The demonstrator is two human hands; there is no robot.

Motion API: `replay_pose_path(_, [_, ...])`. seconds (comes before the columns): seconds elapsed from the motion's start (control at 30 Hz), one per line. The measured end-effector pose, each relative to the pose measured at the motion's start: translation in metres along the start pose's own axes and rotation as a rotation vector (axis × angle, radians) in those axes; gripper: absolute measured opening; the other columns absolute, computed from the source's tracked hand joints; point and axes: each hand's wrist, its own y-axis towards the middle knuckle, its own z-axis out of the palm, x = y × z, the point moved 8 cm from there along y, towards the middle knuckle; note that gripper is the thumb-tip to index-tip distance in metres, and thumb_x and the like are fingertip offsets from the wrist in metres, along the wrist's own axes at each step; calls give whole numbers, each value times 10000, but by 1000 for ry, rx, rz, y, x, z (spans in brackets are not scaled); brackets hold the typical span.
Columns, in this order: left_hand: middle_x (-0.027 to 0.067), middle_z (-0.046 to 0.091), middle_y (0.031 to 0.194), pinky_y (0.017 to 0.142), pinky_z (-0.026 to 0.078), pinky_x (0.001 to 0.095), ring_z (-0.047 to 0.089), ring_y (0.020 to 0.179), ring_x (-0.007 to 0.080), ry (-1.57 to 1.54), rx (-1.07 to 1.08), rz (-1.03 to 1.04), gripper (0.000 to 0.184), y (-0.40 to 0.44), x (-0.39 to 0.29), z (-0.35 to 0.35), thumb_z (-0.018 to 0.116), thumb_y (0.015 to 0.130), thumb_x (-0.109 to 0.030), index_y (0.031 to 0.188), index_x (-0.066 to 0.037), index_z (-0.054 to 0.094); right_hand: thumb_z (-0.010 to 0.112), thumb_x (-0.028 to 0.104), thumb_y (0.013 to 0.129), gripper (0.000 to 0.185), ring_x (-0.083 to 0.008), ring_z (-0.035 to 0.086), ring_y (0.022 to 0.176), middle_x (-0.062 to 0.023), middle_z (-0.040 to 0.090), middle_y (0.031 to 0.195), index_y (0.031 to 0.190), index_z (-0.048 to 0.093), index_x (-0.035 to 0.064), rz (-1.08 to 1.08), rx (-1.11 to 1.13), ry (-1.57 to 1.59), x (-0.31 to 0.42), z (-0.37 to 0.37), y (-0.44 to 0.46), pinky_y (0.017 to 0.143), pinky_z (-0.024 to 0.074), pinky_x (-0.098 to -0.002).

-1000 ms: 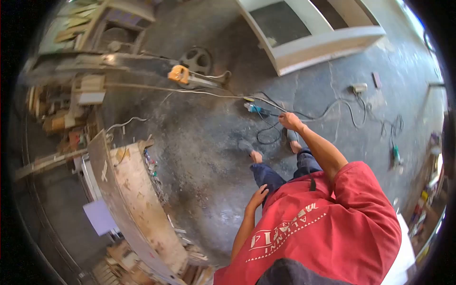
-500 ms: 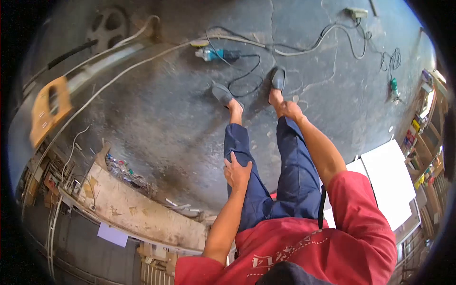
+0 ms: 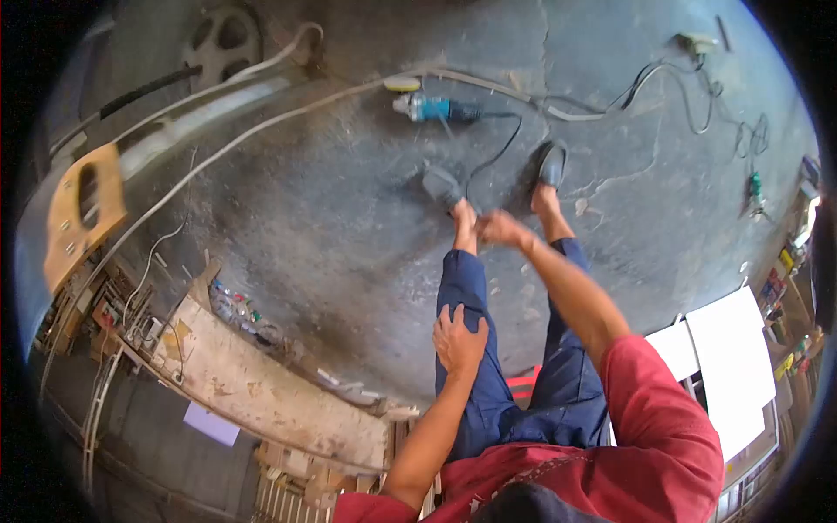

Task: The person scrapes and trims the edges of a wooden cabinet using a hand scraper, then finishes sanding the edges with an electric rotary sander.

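Note:
My left hand point(image 3: 459, 340) lies on my left knee, its fingers spread over the blue trousers point(image 3: 464, 283). Down beside my left ankle is my right hand point(image 3: 504, 228), blurred, with its fingers curled in; what they hold, if anything, is hidden. A dark power cord point(image 3: 501, 157) runs from the teal angle grinder point(image 3: 432, 108) to the left heel, close to that hand. Grey slip-on shoes cover both feet, the left shoe point(image 3: 442, 186) and the right shoe point(image 3: 551, 164).
A worn wooden board point(image 3: 270, 392) lies at lower left; a handsaw with a wooden handle point(image 3: 65, 235) looms at far left. Pale cable point(image 3: 288, 113) crosses the floor to a power socket point(image 3: 697, 42). A green power tool point(image 3: 755, 193) and white panels point(image 3: 731, 366) are on the right.
My right hand has moved left from the right ankle to beside the left ankle. The grinder's cord has shifted its loop. My left hand stays on the knee.

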Motion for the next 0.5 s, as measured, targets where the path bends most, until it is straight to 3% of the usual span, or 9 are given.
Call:
replay_pose_path(0.03, [178,570,1474,1121,442,504,544,1317,398,-31,-29,24,552,1,-2,-5,769,859,-397,1322,-105,700,660,295,948,299,-266,737,800,-164,754,886,966,732,5,289,82,385,49,-4,-27,767,588,-399])
replay_pose_path(0.1, [196,579,1471,1117,447,500,561,1302,408,-99,-39,7,553,-2,5,-11,774,855,-393,1321,-106,698,628,341,1027,308,-202,733,821,-67,724,846,982,709,47,465,91,877,153,-18,-75,759,564,-352])
replay_pose_path(0.23, [208,641,1397,1059,492,436,618,1275,355,-324,-98,146,478,9,25,-11,752,884,-377,1264,-88,729,598,311,1055,256,-178,578,720,-24,562,750,928,632,91,341,32,1353,324,-58,-131,760,525,-376])
replay_pose_path(0.3, [144,751,1136,885,548,371,710,1029,294,-720,12,74,348,9,11,-48,688,959,-329,1162,-51,745,586,332,1060,325,-170,549,706,-22,551,760,836,595,96,240,-120,1391,385,-82,-146,730,468,-339])
replay_pose_path(0.33, [48,729,844,689,525,357,672,728,217,-1081,-9,208,334,9,-6,-74,566,1037,-335,988,-56,742,573,341,1069,333,-168,543,704,-21,546,758,836,591,104,240,-188,1374,405,-96,-151,726,459,-336])
replay_pose_path(0.37, [48,729,844,689,525,357,672,728,217,-1092,-27,263,334,8,-21,-103,566,1037,-335,988,-56,742,560,350,1078,341,-165,538,702,-20,541,757,835,587,111,240,-254,1366,422,-107,-158,722,451,-334])
replay_pose_path(0.43, [3,638,685,553,466,382,564,561,166,-1896,634,-29,412,3,-65,-128,463,1074,-347,831,-101,687,546,363,1087,351,-159,524,697,-15,533,753,837,580,119,200,-270,1409,453,-122,-164,709,437,-327])
replay_pose_path(0.47, [-34,497,645,513,382,297,449,506,147,-1722,732,44,351,3,-74,-155,532,1007,-282,673,-212,451,533,375,1097,362,-153,510,691,-10,525,748,838,574,126,204,-261,1483,469,-125,-165,696,423,-321])
replay_pose_path(0.5, [-34,497,645,513,382,297,449,506,147,-1702,732,122,351,11,-82,-175,532,1007,-282,673,-212,451,533,375,1097,362,-153,510,691,-10,525,748,838,574,126,135,-283,1462,488,-137,-166,696,423,-321])
